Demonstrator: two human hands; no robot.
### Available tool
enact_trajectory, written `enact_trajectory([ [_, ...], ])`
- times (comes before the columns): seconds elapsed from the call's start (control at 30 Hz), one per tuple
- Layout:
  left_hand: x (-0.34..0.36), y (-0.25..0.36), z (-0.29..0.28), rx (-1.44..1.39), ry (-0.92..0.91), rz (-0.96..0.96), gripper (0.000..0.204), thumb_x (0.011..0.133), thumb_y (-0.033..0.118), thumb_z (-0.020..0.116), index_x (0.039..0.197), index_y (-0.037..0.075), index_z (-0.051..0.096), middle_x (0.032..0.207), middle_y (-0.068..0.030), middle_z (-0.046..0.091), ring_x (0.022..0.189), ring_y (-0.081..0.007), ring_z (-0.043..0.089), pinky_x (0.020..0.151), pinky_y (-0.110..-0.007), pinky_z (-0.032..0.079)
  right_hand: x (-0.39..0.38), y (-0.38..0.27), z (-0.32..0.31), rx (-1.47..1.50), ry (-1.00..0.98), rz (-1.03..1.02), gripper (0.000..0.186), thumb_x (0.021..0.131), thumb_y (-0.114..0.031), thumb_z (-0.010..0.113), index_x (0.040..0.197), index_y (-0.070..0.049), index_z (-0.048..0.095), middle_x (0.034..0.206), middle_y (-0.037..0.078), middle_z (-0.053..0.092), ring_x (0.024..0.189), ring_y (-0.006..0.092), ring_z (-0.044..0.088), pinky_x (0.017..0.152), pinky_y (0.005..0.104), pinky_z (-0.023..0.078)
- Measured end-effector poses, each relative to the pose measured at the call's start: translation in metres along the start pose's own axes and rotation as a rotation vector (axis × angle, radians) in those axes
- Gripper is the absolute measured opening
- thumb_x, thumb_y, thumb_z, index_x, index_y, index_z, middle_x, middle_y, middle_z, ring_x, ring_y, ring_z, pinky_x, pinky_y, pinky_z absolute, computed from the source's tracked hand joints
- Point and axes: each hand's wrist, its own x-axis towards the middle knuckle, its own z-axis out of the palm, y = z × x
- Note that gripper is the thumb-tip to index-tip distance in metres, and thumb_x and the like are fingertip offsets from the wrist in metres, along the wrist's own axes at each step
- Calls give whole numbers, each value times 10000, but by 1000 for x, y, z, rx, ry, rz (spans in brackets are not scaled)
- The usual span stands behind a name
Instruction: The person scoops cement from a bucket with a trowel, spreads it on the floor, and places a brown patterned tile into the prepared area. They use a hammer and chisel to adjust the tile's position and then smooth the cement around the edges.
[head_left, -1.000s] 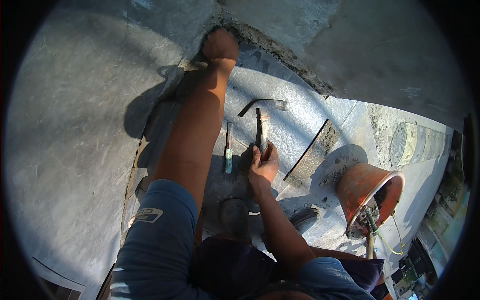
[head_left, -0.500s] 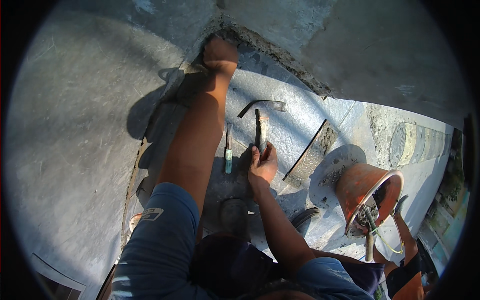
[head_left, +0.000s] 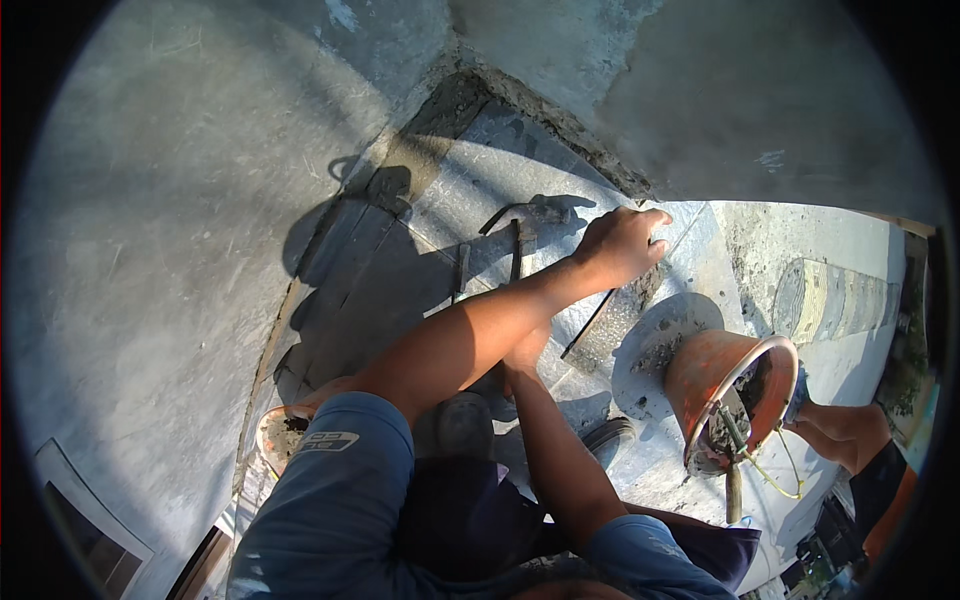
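Note:
My left hand (head_left: 628,245) reaches across to the right, fingers bent and apart, over the upper end of a narrow, mortar-stained board (head_left: 630,305); I cannot tell whether it touches it. My right hand (head_left: 525,352) is mostly hidden beneath my left forearm, near the handle of a hammer (head_left: 520,245) with a long curved dark head, lying on the grey tiles (head_left: 445,190). Left of the hammer lies a slim hand tool (head_left: 462,270), partly covered by my arm.
An orange bucket (head_left: 700,375) with tool handles sits at the right, beside a co-worker's bare legs (head_left: 850,435). A mortar-smeared container (head_left: 280,435) is at the left. Concrete walls (head_left: 760,100) meet in a corner ahead, with a rough gap along their foot.
My left hand has left the corner and swung right and down to the board, its forearm now covering my right hand. The co-worker's legs have come further into view at the right.

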Motion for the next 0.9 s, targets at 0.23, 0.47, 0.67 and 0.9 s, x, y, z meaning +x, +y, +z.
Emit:
enact_trajectory([
  [0.23, 57, -132, -151, 583, 661, -411, 371, 927, 283, 598, 1232, 90, 684, 1112, -226, 706, 1054, -416, 668, 910, -455, 539, 6, -52, -15, -88, 59, 183, 435, 941, -281, 687, 1232, 29, 592, 1010, 200, 657, 929, 356, 646, 823, 431, 499],
  [0.47, 89, -160, -159, 726, 687, -453, 217, 913, 224, 578, 993, 79, 718, 1020, -209, 728, 967, -410, 705, 829, -487, 572, 6, -45, -14, -124, 58, 185, 442, 941, -303, 689, 1234, 14, 595, 1002, 196, 658, 908, 357, 649, 809, 431, 503],
  [0.67, 101, -166, -170, 731, 683, -547, 236, 905, 235, 588, 984, 76, 744, 1044, -202, 731, 988, -397, 711, 847, -480, 572, 5, -54, -10, -157, 32, 256, 454, 942, -327, 683, 1255, -11, 593, 983, 178, 662, 896, 347, 653, 799, 431, 509],
  [0.9, 111, -183, -166, 928, 679, -503, 254, 882, 292, 625, 894, 87, 776, 972, -205, 741, 923, -412, 723, 793, -491, 585, 9, -60, -14, -134, 76, 248, 439, 948, -363, 659, 1242, -43, 600, 1047, 186, 673, 976, 391, 654, 817, 459, 515],
])
